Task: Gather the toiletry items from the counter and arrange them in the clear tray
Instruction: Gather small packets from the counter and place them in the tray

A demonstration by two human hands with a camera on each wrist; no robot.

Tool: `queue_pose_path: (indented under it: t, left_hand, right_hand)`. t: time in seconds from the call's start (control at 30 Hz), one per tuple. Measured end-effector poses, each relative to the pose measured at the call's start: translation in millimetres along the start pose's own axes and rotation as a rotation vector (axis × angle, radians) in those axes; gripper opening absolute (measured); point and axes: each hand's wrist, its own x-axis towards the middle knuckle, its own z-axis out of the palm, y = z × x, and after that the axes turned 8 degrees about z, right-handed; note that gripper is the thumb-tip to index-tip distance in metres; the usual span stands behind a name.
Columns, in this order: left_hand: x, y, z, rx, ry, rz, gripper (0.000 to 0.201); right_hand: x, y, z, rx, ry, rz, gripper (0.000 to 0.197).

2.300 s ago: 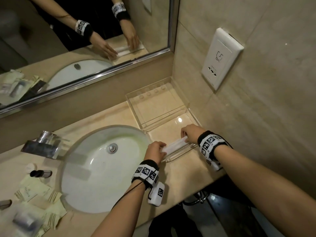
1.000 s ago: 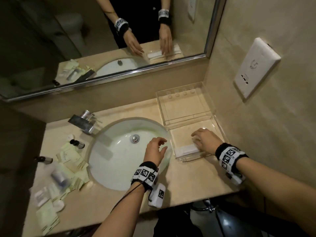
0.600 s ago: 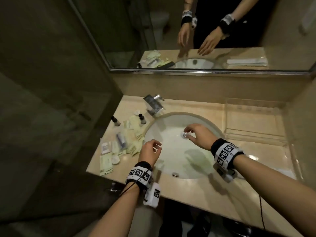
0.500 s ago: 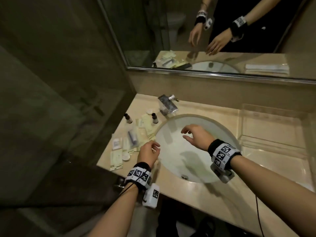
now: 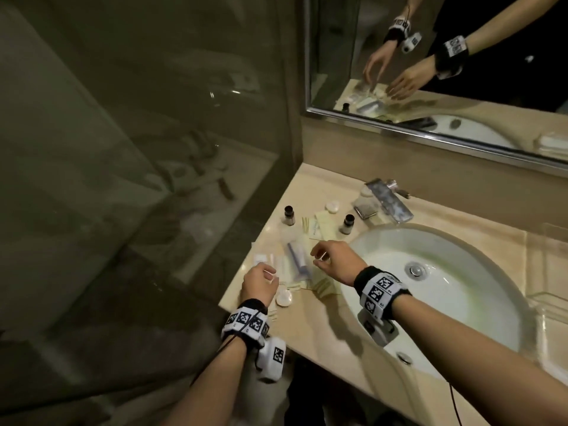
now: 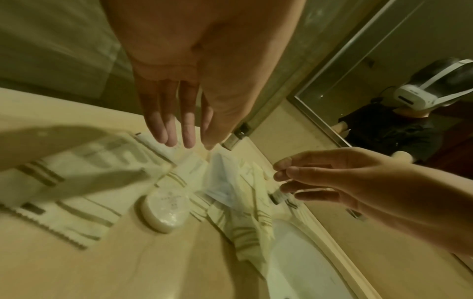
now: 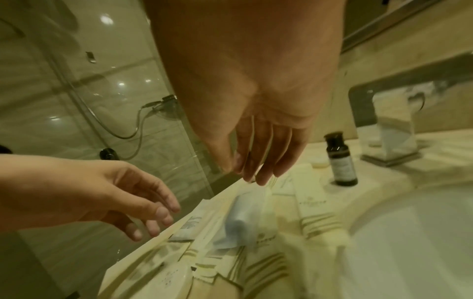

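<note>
Both hands, left hand (image 5: 259, 284) and right hand (image 5: 333, 261), are hanging open, empty, over the packets (image 5: 322, 227) at nine o'clock of the sink (image 5: 461, 305); nearly everything is waiting for the tray (image 5: 550, 302).

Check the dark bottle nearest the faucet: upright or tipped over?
Upright. The dark bottle stands on its base on the counter with its cap on top, beside the faucet.

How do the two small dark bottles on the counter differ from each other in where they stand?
The left bottle stands near the counter's outer edge by the glass wall, apart from the sink; the right bottle stands close to the sink's rim, nearer the faucet. The right bottle is next to the pale sachets, while the left bottle has bare counter around most of it. Both are upright, small, with dark caps.
</note>
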Motion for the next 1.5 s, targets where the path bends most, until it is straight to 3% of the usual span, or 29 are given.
queue_pose_path:
  t: [0.2,0.43,0.57,0.67,0.83,0.93,1.07,1.17,1.27,1.37,1.47,1.5]
  left_hand:
    - [41.2,-32.1,-6.8,0.02,0.002,-0.075,0.032]
    - [62.8,-37.2,-1.2,0.039,0.063,-0.169,0.055]
    - [70.0,-36.7,0.3,0.019,0.053,-0.206,0.055]
    - [74.2,-37.3,1.2,-0.002,0.037,-0.204,0.042]
    - [76.7,-35.0,-2.9,-0.046,0.032,-0.179,0.022]
    - [73.7,-31.8,-9.4,-0.14,0.057,-0.198,0.021]
    - [67.2,-28.7,-21.8,-0.21,0.091,-0.207,0.025]
    - [60.0,-27.1,-31.8,-0.246,0.134,-0.203,0.027]
    - [52.5,-18.0,-41.5,-0.291,0.184,-0.176,0.027]
    - [44.4,3.1,-45.7,-0.337,0.225,-0.115,0.025]
    - [36.2,33.6,-38.2,-0.363,0.223,-0.02,0.022]
    - [32.9,46.1,-32.8,-0.368,0.211,0.014,0.02]
  right_hand:
    - [37.2,-18.1,44.0,0.073,-0.009,0.278,0.031]
    - [50.9,-27.3,64.7,0.078,0.076,0.494,0.072]
    - [53.8,-33.0,70.0,0.106,0.086,0.548,0.077]
    - [56.3,-34.4,72.0,0.169,0.079,0.577,0.073]
    - [60.0,-36.5,72.9,0.227,0.071,0.583,0.065]
    - [61.3,-37.9,72.9,0.192,0.034,0.603,0.06]
    - [59.2,-40.8,71.7,0.062,-0.068,0.565,0.035]
    - [53.8,-42.0,67.3,0.089,-0.074,0.511,0.033]
    - [40.1,-40.9,51.9,0.174,-0.046,0.423,0.025]
    - [19.7,-31.4,28.9,0.242,0.02,0.349,0.034]
    - [-5.0,-15.1,-1.9,0.291,0.131,0.304,0.028]
    - [-12.2,-5.2,-11.4,0.326,0.168,0.298,0.037]
